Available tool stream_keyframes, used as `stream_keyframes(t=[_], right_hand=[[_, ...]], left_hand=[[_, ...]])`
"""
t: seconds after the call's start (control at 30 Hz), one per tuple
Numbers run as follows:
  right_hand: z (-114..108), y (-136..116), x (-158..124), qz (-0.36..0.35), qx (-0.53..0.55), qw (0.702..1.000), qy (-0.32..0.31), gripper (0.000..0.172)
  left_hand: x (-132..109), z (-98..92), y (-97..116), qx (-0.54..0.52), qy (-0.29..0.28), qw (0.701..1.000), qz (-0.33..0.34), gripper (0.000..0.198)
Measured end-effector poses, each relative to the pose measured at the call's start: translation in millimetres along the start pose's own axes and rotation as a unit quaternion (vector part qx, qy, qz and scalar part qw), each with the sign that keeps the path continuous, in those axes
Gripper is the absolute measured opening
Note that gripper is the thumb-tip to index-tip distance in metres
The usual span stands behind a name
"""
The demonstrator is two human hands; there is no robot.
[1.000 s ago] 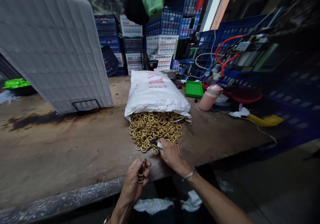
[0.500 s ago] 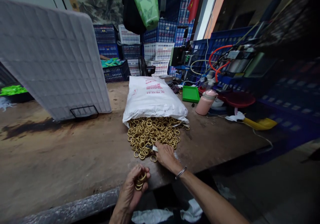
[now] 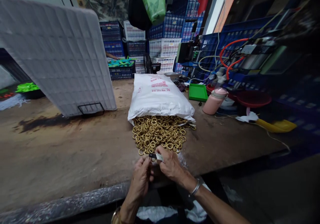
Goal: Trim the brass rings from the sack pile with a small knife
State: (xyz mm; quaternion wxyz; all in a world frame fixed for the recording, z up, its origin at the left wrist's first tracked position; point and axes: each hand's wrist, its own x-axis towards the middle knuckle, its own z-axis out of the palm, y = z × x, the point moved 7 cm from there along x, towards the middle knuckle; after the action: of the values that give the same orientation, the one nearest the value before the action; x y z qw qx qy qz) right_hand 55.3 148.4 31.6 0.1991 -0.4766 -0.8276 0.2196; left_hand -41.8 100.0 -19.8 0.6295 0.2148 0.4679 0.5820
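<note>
In front of me a heap of brass-coloured rings (image 3: pixel 160 134) spills from the open end of a white woven sack (image 3: pixel 161 98). My right hand (image 3: pixel 172 164) is closed on a small tool (image 3: pixel 155 156) with a black tip and a whitish body; its exact kind is unclear. My left hand (image 3: pixel 141 177) is closed, its fingertips meeting the tool's tip just below the heap. The rings seen in its palm a moment ago are now hidden by its turned fingers.
A tall grey padded panel (image 3: pixel 60 57) stands on the wooden table (image 3: pixel 75 150) at left. On the right are a green tray (image 3: pixel 198 92), a pink bottle (image 3: pixel 215 100), a yellow scoop (image 3: pixel 277 125) and a machine with orange hoses (image 3: pixel 222 53). Stacked crates (image 3: pixel 165 47) stand behind.
My right hand has drawn back from the ring heap with the tool. My left hand has risen and turned, and the two now meet. The view has shifted slightly left.
</note>
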Motion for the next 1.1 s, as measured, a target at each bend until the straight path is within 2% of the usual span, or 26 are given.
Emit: stream_keyframes(t=[0.07,0.13,0.17,0.27,0.33,0.4,0.43,0.5,0.6,0.73,0.87,1.0,1.1], right_hand=[[3,-1,-1,-0.005,0.044,0.999,0.003,0.02],[5,-1,1,0.006,0.103,0.995,0.012,0.007],[6,0,2,0.016,0.135,0.991,0.015,0.007],[10,0,6,0.042,0.212,0.976,0.005,0.023],[14,1,8,0.053,0.232,0.971,-0.01,0.026],[18,2,9,0.06,0.239,0.969,-0.018,0.028],[19,3,9,0.062,0.24,0.969,-0.017,0.029],[19,5,9,0.064,0.241,0.968,-0.01,0.029],[18,4,8,0.071,0.241,0.968,-0.003,0.029],[19,3,7,0.085,0.27,0.959,-0.017,0.028],[18,10,1,0.086,0.196,0.977,-0.001,0.024],[19,6,-9,0.016,0.043,0.999,-0.027,0.011],[19,1,-16,-0.006,-0.037,0.998,-0.053,0.02]], left_hand=[[1,-0.4,0,0.029,-0.005,1.0,0.006,0.034],[1,-3.5,2,0.076,0.005,0.997,0.018,0.034],[2,-5.8,3,0.106,0.016,0.994,0.027,0.033],[1,-8.9,11,0.186,0.037,0.978,0.082,0.03],[0,-6.1,19,0.213,0.033,0.967,0.139,0.028],[-2,-3.6,24,0.221,0.028,0.961,0.164,0.026],[-3,-3.5,23,0.219,0.026,0.964,0.151,0.027],[-3,-3.1,15,0.196,0.009,0.977,0.082,0.03],[-6,1.6,3,0.12,-0.042,0.992,-0.008,0.031],[-12,6.1,4,0.055,-0.067,0.996,-0.007,0.03],[-13,4.8,5,0.046,-0.053,0.998,0.002,0.03],[-11,0.5,5,0.068,-0.028,0.997,0.009,0.033],[-10,-0.4,5,0.086,-0.021,0.996,0.01,0.037]])
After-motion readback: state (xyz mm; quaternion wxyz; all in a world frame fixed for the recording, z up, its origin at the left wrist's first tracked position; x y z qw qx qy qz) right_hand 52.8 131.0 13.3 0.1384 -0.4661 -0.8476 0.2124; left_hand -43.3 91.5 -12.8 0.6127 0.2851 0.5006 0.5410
